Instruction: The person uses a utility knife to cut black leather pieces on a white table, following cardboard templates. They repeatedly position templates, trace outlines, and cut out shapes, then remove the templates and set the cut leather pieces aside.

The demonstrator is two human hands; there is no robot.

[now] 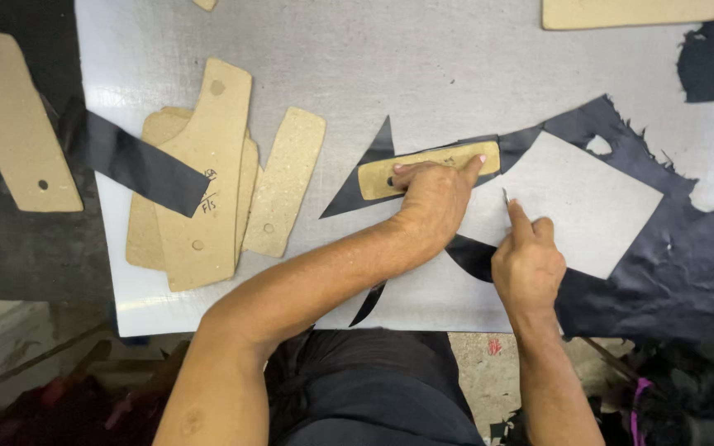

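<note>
The left hand [433, 198] lies flat, fingers spread, pressing a small cardboard pattern [427, 168] onto the black leather [663, 264]. Just right of it, the right hand [529, 264] is closed around a thin blade [505, 196], its tip near the pattern's edge. A stack of cardboard patterns [208, 190] sits well left of both hands.

You have bare cutting board [423, 58] open above your hands. Cardboard templates [208, 182] crowd the left; ragged black leather [671, 272] blocks the right
</note>
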